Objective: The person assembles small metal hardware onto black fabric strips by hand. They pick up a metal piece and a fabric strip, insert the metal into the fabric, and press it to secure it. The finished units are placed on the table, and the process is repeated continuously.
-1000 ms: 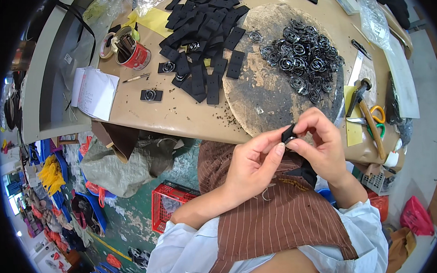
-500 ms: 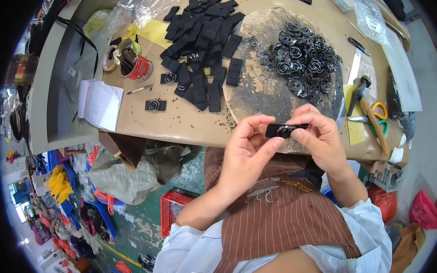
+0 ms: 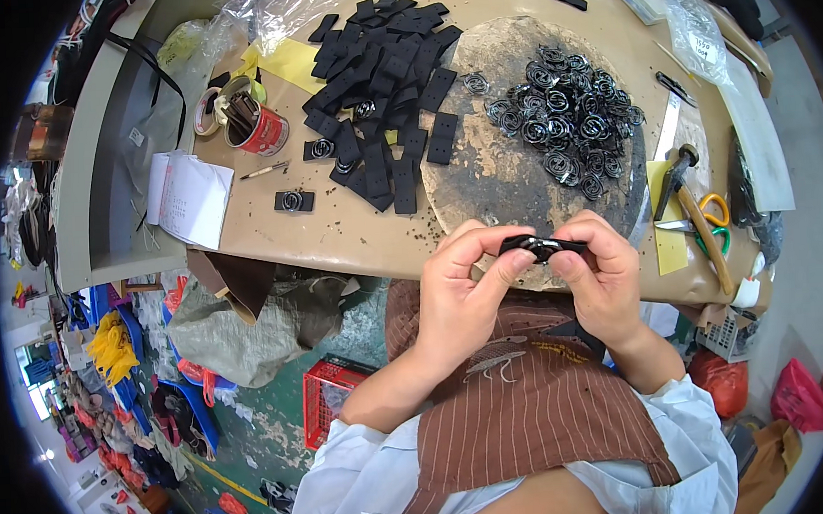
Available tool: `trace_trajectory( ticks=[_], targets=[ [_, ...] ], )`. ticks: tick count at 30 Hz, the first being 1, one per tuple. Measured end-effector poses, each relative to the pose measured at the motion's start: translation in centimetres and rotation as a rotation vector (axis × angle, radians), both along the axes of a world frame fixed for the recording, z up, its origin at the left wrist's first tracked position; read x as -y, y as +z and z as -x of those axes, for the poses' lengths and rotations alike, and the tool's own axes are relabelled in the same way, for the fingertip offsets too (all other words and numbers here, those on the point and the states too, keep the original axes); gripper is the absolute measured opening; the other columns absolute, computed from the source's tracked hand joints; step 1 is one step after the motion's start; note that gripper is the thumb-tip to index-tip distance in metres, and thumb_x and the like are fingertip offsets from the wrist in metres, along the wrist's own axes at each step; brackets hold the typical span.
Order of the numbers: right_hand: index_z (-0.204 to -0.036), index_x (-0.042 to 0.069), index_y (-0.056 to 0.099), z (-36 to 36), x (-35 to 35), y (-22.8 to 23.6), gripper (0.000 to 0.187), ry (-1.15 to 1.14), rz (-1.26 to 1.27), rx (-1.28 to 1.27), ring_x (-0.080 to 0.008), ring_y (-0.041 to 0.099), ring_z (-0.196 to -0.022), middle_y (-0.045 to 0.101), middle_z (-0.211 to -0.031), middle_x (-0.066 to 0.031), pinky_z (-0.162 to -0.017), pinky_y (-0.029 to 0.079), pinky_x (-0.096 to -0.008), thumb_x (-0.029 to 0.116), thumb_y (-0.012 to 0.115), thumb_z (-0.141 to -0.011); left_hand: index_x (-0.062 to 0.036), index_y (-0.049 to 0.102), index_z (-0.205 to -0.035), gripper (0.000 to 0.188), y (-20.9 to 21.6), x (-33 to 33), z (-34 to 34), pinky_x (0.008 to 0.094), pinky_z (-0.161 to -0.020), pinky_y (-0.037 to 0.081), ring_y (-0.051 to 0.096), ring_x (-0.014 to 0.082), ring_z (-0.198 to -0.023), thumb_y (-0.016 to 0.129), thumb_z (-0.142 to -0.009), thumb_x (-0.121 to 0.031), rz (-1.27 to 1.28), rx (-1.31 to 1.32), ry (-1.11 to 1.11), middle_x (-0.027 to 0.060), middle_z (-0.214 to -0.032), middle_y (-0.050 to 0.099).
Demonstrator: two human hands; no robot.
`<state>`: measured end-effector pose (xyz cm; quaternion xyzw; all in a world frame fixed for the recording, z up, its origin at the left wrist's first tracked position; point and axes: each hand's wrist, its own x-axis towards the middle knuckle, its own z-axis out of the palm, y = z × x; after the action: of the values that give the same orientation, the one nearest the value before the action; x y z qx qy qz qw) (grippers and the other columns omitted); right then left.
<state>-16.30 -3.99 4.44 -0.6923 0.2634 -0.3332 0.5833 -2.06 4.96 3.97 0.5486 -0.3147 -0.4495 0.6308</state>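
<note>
My left hand (image 3: 464, 296) and my right hand (image 3: 601, 276) hold a small black strap piece (image 3: 541, 247) between thumbs and fingertips, level, at the near edge of the table. Something shiny sits at its middle. Just beyond the hands lies a round dark work block (image 3: 509, 175). A heap of black metal rings (image 3: 571, 126) covers the block's right side. A pile of flat black strap pieces (image 3: 386, 93) lies on the table to the block's left.
A red can (image 3: 261, 130) with tools, a tape roll (image 3: 209, 110), a paper pad (image 3: 188, 198) and one finished black piece (image 3: 294, 201) are at left. A hammer (image 3: 689, 203) and scissors (image 3: 715, 221) lie at right. A red crate (image 3: 337, 393) stands on the floor below.
Both hands have lifted slightly toward the table edge and turned the black piece from end-on to flat and level, now stretched between the two hands.
</note>
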Motion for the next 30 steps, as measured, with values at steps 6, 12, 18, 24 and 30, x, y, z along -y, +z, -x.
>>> trace_trajectory(
  ticks=[6, 12, 18, 24, 30],
  targets=[
    [-0.092, -0.002, 0.059, -0.2, 0.9, 1.0, 0.015, 0.102, -0.108, -0.027, -0.0148, 0.054, -0.080, 0.057, -0.085, -0.0069, -0.073, 0.043, -0.0266, 0.006, 0.065, -0.081, 0.0003, 0.062, -0.095, 0.016, -0.4, -0.4, -1.1, 0.0268, -0.075, 0.039, 0.052, 0.0122, -0.079, 0.065, -0.082, -0.008, 0.113, 0.178, -0.093, 0.0036, -0.085, 0.057],
    [-0.091, -0.001, 0.059, -1.1, 0.1, 0.6, 0.013, 0.059, -0.045, 0.002, -0.0182, 0.056, -0.084, 0.058, -0.086, -0.0082, -0.077, 0.044, -0.0283, 0.005, 0.063, -0.081, -0.0005, 0.062, -0.097, 0.014, -1.2, -0.9, 0.2, 0.0233, -0.076, 0.041, 0.052, 0.0089, -0.082, 0.062, -0.085, -0.007, 0.079, 0.063, 0.022, 0.0022, -0.089, 0.059],
    [-0.094, -0.002, 0.058, -0.6, 0.5, 1.2, 0.015, 0.120, 0.018, -0.066, -0.0178, 0.058, -0.080, 0.059, -0.088, -0.0092, -0.075, 0.045, -0.0272, 0.003, 0.063, -0.080, -0.0005, 0.059, -0.102, 0.016, -1.1, -1.0, -0.2, 0.0225, -0.081, 0.042, 0.053, 0.0076, -0.088, 0.060, -0.088, -0.008, -0.005, -0.509, -0.088, 0.0016, -0.095, 0.058],
    [-0.108, 0.000, 0.058, -0.7, -0.2, 1.0, 0.037, 0.041, -0.345, 0.048, -0.0134, 0.058, -0.082, 0.061, -0.095, -0.0093, -0.072, 0.047, -0.0265, 0.006, 0.072, -0.074, -0.0006, 0.052, -0.102, 0.015, -0.8, -0.6, 0.9, 0.0211, -0.080, 0.040, 0.049, 0.0055, -0.089, 0.052, -0.093, -0.013, 0.053, -0.425, -0.052, 0.0013, -0.096, 0.056],
    [-0.109, 0.001, 0.059, -1.2, 1.0, 2.0, 0.045, 0.145, 0.259, -0.113, -0.0154, 0.061, -0.081, 0.063, -0.097, -0.0085, -0.071, 0.048, -0.0272, 0.008, 0.077, -0.068, -0.0027, 0.047, -0.104, 0.014, -0.6, -0.8, 1.3, 0.0202, -0.080, 0.039, 0.046, 0.0043, -0.088, 0.046, -0.096, -0.014, 0.106, -0.428, -0.024, 0.0011, -0.095, 0.052]
  ],
)
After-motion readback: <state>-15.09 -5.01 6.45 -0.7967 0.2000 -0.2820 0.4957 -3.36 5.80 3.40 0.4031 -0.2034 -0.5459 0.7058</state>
